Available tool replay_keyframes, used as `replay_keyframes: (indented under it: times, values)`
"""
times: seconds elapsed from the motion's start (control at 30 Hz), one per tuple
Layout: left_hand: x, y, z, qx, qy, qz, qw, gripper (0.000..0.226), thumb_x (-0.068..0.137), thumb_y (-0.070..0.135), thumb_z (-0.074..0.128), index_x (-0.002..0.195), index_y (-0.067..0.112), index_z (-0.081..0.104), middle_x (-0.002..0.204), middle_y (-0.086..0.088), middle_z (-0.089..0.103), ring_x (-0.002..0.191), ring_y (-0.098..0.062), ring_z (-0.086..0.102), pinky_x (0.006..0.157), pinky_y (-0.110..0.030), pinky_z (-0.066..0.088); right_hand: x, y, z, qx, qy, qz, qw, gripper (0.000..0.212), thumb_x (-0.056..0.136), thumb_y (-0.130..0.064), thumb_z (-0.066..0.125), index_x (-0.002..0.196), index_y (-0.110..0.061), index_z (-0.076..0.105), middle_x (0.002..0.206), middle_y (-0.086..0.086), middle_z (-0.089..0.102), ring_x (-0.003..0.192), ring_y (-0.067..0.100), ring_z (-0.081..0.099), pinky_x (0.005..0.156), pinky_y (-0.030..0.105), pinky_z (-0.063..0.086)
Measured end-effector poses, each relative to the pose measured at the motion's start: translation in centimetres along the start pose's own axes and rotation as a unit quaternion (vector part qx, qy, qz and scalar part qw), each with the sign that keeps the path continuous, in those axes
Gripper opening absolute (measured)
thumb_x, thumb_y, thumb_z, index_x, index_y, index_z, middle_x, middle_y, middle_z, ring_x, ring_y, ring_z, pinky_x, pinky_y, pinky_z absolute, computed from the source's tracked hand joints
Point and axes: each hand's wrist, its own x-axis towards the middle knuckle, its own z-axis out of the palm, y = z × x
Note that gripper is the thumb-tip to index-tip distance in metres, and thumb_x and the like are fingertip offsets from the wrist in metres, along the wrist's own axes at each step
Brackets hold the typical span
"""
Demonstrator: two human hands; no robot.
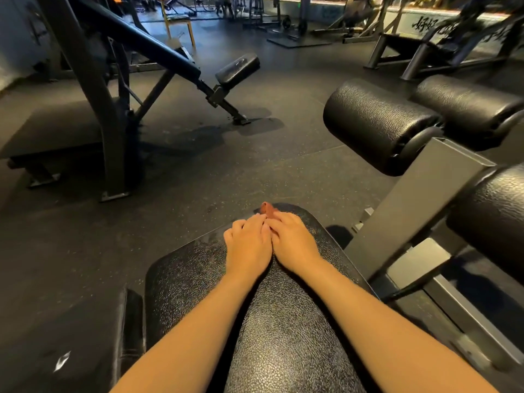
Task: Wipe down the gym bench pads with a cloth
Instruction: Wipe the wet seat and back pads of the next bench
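This is a gym. The floor [226, 171] is dark speckled rubber matting laid in large tiles. A black textured vinyl bench pad [283, 321] fills the foreground, and beside it on the right a grey steel frame [411, 211] carries thick black roller pads [377, 123]. On the left stands an inclined bench [147, 43] on a black steel frame, with a small padded rest [238, 69] at its lower end. Farther back there are more machines and racks [436, 49], and a yellow-legged chair [178, 24]. A lit strip runs along the far wall [397, 9].
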Motion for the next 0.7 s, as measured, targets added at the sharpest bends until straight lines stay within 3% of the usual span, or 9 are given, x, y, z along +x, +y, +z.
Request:
replay_keyframes:
  times: [0.07, 0.17, 0.27, 0.5, 0.6, 0.7]
  values:
    - [-0.2, -0.3, 0.0, 0.024, 0.013, 0.021, 0.999, 0.034, 0.106, 0.038, 0.029, 0.128, 0.039, 0.055, 0.13, 0.017, 0.057, 0.12, -0.013, 0.04, 0.106, -0.039, 0.026, 1.6, 1.9, -0.3, -0.039, 0.0, -0.001, 0.999, 0.036, 0.102, -0.026, 0.046, 0.134, -0.028, 0.062, 0.147, -0.003, 0.05, 0.136, 0.026, 0.038, 0.111, 0.043, 0.036]
    - [-0.3, -0.6, 0.1, 0.052, 0.01, 0.042, 0.998, 0.041, 0.107, 0.041, 0.03, 0.14, 0.033, 0.053, 0.144, 0.017, 0.051, 0.127, -0.014, 0.038, 0.109, -0.039, 0.023, 4.0, 3.3, -1.3, -0.074, 0.019, 0.067, 0.995, 0.036, 0.103, -0.024, 0.045, 0.136, -0.022, 0.06, 0.146, 0.006, 0.05, 0.135, 0.03, 0.04, 0.111, 0.044, 0.035]
    - [-0.3, -0.4, 0.0, 0.051, 0.006, 0.05, 0.997, 0.042, 0.107, 0.042, 0.03, 0.14, 0.034, 0.054, 0.145, 0.017, 0.052, 0.126, -0.011, 0.039, 0.109, -0.039, 0.023, 4.2, 2.4, -1.7, -0.081, 0.0, 0.12, 0.989, 0.039, 0.105, -0.029, 0.04, 0.141, -0.023, 0.053, 0.142, 0.008, 0.048, 0.131, 0.031, 0.04, 0.101, 0.043, 0.043]
    - [-1.3, 0.4, 0.0, 0.058, -0.005, 0.086, 0.995, 0.037, 0.107, 0.04, 0.036, 0.137, 0.035, 0.057, 0.141, 0.017, 0.056, 0.123, -0.015, 0.045, 0.105, -0.038, 0.028, -1.3, 2.3, -3.3, -0.196, 0.001, 0.136, 0.971, 0.038, 0.102, -0.036, 0.039, 0.137, -0.023, 0.049, 0.136, 0.011, 0.05, 0.118, 0.034, 0.048, 0.093, 0.044, 0.042]
    - [-1.3, 2.0, 0.7, 0.029, -0.005, 0.038, 0.999, 0.037, 0.107, 0.038, 0.034, 0.137, 0.035, 0.056, 0.14, 0.019, 0.055, 0.126, -0.018, 0.041, 0.108, -0.039, 0.023, -1.1, 2.3, -3.1, -0.187, -0.002, 0.119, 0.975, 0.035, 0.105, -0.034, 0.035, 0.132, -0.019, 0.051, 0.133, 0.012, 0.052, 0.118, 0.034, 0.045, 0.096, 0.042, 0.04]
    - [-1.2, 3.3, 1.5, 0.004, 0.001, 0.019, 1.0, 0.034, 0.107, 0.034, 0.028, 0.126, 0.037, 0.056, 0.126, 0.017, 0.059, 0.12, -0.015, 0.04, 0.103, -0.036, 0.023, 1.0, 2.7, -2.7, -0.116, -0.035, 0.061, 0.991, 0.037, 0.105, -0.032, 0.037, 0.138, -0.021, 0.052, 0.144, 0.01, 0.047, 0.135, 0.034, 0.034, 0.11, 0.04, 0.032]
